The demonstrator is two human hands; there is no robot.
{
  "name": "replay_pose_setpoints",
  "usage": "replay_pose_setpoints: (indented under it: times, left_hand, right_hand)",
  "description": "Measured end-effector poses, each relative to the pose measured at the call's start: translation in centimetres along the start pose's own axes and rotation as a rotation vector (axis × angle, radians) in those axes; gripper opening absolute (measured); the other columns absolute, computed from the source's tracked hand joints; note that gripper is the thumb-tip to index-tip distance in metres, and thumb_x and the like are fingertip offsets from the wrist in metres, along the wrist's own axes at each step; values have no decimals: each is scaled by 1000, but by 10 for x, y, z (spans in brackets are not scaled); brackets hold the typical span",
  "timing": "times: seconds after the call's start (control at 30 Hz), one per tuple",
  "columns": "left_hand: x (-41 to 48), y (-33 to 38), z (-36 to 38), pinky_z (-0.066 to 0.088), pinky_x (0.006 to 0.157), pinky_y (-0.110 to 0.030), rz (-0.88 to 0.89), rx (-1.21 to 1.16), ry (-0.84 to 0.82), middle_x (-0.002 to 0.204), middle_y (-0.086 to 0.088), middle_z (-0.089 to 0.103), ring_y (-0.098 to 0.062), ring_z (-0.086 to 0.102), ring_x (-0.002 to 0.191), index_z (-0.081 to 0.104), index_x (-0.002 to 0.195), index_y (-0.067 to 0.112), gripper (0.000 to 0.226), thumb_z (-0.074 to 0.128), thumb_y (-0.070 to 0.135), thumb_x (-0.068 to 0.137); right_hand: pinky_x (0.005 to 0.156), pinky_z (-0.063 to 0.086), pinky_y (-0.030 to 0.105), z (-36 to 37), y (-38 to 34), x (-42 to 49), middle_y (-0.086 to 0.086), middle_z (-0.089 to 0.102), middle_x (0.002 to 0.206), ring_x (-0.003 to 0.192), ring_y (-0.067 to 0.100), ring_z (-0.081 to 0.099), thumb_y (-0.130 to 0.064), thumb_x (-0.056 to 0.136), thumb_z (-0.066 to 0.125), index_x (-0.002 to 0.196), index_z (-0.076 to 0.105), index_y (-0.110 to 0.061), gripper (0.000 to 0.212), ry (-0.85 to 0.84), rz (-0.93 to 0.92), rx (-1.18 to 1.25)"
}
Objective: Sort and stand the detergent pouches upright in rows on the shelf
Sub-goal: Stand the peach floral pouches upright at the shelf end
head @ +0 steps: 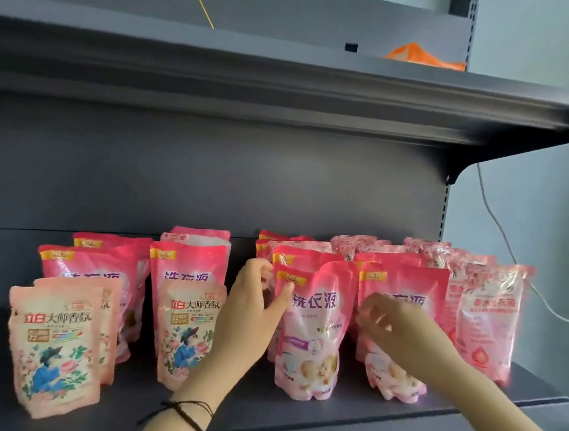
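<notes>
Nearest, at the left front of the dark grey metal shelf (259, 412), a pale peach plastic pouch with a floral print (54, 350) stands upright. A second peach pouch (186, 334) stands just right of it, a little farther in. Past these, the left hand (254, 305) pinches the top left corner of the bright pink glossy pouch (314, 331) at centre, thumb on its front and fingers behind; the pouch stands but bows. The right hand (393, 328) is curled against the neighbouring pink pouch (411, 288) to the right; blur hides whether it grips.

The step looks like straightening the front of the pink rows. Next, this pouch wants squaring on its base and a gentle release, since the packed pink pouches behind (293, 250) and the clear-patterned pink pouches (490, 319) at far right leave little room. An orange bag (424, 55) lies on the upper shelf (288, 78).
</notes>
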State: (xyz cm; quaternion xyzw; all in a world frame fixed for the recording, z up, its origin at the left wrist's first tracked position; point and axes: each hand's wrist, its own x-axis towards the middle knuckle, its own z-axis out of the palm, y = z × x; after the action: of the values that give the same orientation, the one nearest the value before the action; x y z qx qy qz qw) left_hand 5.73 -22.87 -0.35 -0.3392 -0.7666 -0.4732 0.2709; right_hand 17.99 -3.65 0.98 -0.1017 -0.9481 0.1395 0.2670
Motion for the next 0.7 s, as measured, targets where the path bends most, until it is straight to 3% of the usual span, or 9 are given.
replay_pose_setpoints:
  times: [0.1,0.2,0.27,0.33,0.4,0.47,0.57,0.7]
  left_hand:
    - [15,5,20,42,82,-14,-238,-458,8,114,13,59,-2,57,105,52,117,24,44,62,50,83]
    - [16,9,35,48,84,-22,-362,-735,-50,102,4,72,-10,66,99,67,104,21,41,65,51,77]
    - [16,9,41,52,82,-26,-373,-777,-30,93,1,75,-11,70,89,71,94,18,34,65,48,79]
    - [18,10,49,52,72,-19,-384,-780,67,82,1,74,-6,68,76,71,85,14,36,65,49,76]
    - [20,10,58,49,64,-15,-398,-774,188,74,1,69,-5,62,67,70,77,12,38,66,49,75]
    - [22,11,66,44,60,-14,-388,-752,287,69,-3,63,-8,55,64,69,74,6,39,66,44,81]
    - [28,8,77,36,52,-15,-408,-737,417,61,-7,50,-12,42,58,62,69,-5,47,65,38,88]
    - [38,4,80,21,47,-23,-457,-791,481,46,8,26,-8,21,47,33,47,17,56,67,35,87]
  right_hand:
    - [72,46,19,2,-5,22,-5,65,106,83,8,61,-26,94,55,122,55,-21,28,141,66,263]
    - [80,44,23,15,-7,39,-4,65,111,90,11,59,-27,95,53,126,56,-15,33,258,104,379]
    - [78,45,26,27,-9,45,-5,64,97,86,12,59,-25,96,52,118,61,-16,25,289,137,469]
    - [61,43,29,39,-9,46,-4,56,71,63,16,51,-21,96,52,87,60,-18,12,293,139,549]
    - [49,30,23,52,-8,45,-1,40,56,51,13,33,-20,95,52,68,46,-11,30,279,150,638]
    - [51,27,23,61,-10,43,0,37,57,54,12,31,-26,96,52,65,42,-7,38,272,214,797]
    - [55,29,28,76,-15,40,-5,35,55,55,12,32,-36,97,51,61,37,-16,43,309,300,978]
    - [52,38,24,89,-20,44,-1,42,57,54,13,39,-37,95,53,66,47,-14,37,353,355,1200]
